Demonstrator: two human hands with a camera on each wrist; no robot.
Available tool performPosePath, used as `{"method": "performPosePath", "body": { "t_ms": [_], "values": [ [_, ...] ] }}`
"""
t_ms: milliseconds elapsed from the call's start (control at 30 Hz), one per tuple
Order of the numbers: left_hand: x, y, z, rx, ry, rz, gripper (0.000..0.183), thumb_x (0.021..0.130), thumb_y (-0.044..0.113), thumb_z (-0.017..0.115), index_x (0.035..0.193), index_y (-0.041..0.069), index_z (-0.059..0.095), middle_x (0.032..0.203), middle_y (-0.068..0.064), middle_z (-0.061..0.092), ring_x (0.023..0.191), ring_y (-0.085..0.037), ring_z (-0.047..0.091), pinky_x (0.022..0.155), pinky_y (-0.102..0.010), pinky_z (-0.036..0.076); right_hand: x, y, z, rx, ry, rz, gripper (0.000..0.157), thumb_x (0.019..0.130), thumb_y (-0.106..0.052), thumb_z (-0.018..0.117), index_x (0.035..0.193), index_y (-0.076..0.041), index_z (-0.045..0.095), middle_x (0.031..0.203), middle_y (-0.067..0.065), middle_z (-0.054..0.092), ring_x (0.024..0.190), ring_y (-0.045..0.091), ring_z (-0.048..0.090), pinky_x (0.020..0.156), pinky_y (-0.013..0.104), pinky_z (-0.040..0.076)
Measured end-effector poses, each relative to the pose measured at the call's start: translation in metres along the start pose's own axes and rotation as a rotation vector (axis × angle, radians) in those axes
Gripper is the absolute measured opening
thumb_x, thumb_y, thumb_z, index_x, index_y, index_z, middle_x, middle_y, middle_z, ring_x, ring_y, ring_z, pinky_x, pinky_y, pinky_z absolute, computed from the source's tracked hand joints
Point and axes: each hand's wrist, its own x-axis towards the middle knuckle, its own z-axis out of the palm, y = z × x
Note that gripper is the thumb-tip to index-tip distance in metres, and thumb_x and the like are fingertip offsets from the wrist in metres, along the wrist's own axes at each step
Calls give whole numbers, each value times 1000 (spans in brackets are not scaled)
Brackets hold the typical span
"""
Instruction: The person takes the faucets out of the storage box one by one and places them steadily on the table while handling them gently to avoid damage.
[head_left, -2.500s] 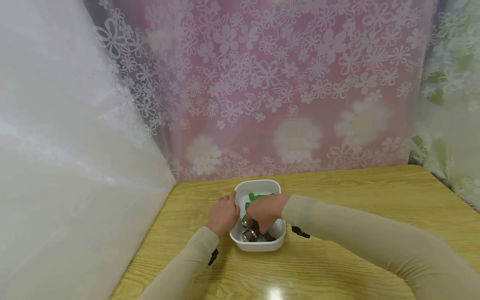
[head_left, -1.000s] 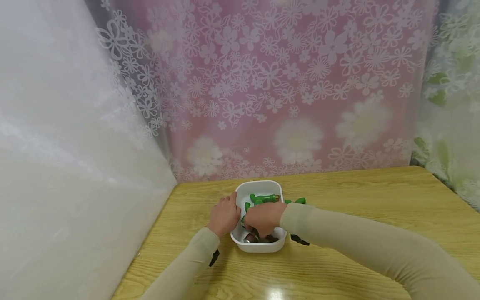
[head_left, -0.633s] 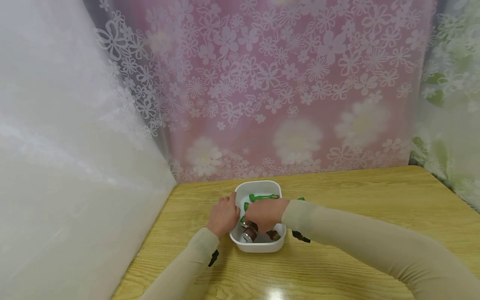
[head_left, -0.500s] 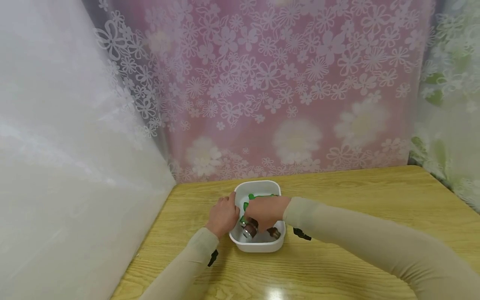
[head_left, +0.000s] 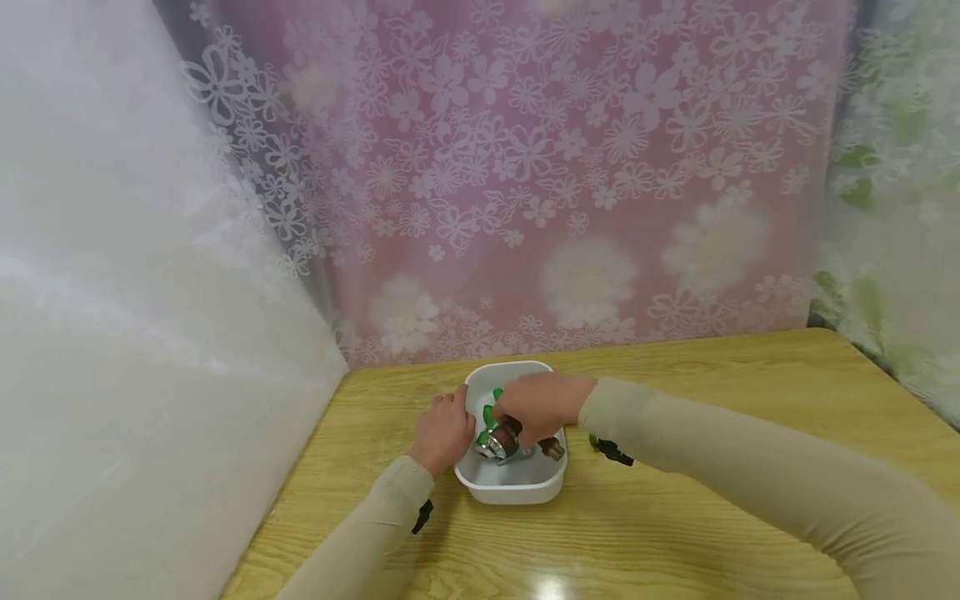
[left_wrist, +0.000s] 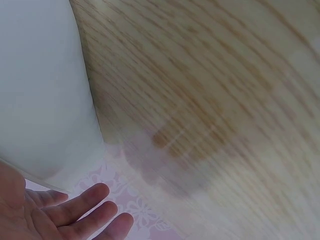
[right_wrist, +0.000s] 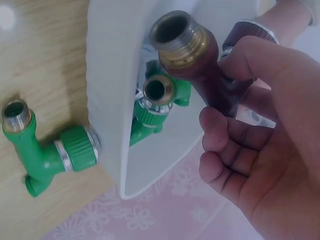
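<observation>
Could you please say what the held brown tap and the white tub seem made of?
Brown tap: body possibly painted metal or plastic, smooth and softly shiny; its threaded end looks metal, brassy and silvery. White tub: probably plastic, smooth, evenly white, with rounded corners.

**Nothing Legible**

No lettering, label, brand, number or sign can be read in the head view or either wrist view. Near the middle of the right wrist view, towards eleven o'clock, the silver collar [right_wrist: 154, 106] of a green tap [right_wrist: 150, 117] in the white tub [right_wrist: 111, 60] is too blurred to read.
</observation>
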Motion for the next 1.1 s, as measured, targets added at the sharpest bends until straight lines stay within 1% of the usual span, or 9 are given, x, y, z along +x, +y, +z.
{"method": "performPosePath", "body": {
  "t_ms": [100, 233, 433, 567, 800, 1033, 1100],
  "values": [
    [0, -1, 2, 14, 6, -1, 50, 103, 24, 47, 149, 5, 42, 129, -17, 64, 120, -33, 60, 86, -51, 56, -3, 4, -4, 11, 5, -1, 15, 85, -18, 78, 97, -25, 69, 81, -14, 61, 71, 6, 55, 67, 27, 48],
    [0, -1, 2, 6, 11, -10, 50, 103, 24, 48, 150, 6, 42, 130, -18, 64, 122, -33, 60, 88, -52, 55, -7, 12, -7, 34, 3, 1, 14, 86, -17, 76, 92, -25, 66, 79, -13, 60, 70, 6, 52, 65, 27, 46],
    [-2, 2, -1, 16, 4, -31, 50, 104, 25, 48, 150, 7, 43, 132, -17, 63, 123, -33, 59, 90, -51, 55, -19, 24, -11, 69, -7, 34, 13, 87, -18, 76, 93, -25, 66, 81, -12, 61, 71, 7, 54, 66, 28, 48],
    [-3, 4, -2, 21, -7, -41, 50, 104, 25, 49, 151, 7, 42, 134, -17, 62, 124, -33, 59, 90, -51, 55, -27, 30, -12, 80, -4, 51, 12, 89, -17, 74, 91, -25, 65, 79, -10, 60, 69, 8, 53, 65, 29, 46],
    [-2, 1, 1, 31, -7, -50, 51, 104, 26, 49, 150, 7, 42, 134, -17, 62, 124, -32, 59, 90, -51, 56, -39, 44, -9, 112, -10, 93, 9, 92, -16, 69, 94, -24, 65, 81, -9, 61, 68, 8, 58, 67, 32, 47],
    [-1, 3, 1, 34, -13, -55, 51, 104, 27, 49, 151, 9, 42, 134, -16, 62, 124, -32, 59, 88, -51, 56, -51, 63, -2, 100, -1, 115, 7, 91, -15, 69, 93, -21, 65, 79, -7, 59, 67, 10, 50, 62, 31, 41],
    [0, 4, 1, 38, -20, -59, 51, 103, 27, 49, 150, 9, 42, 134, -15, 62, 125, -32, 59, 88, -51, 56, -56, 68, 0, 107, -7, 128, 6, 92, -16, 69, 94, -20, 65, 80, -7, 59, 67, 11, 50, 62, 32, 41]
  ]
}}
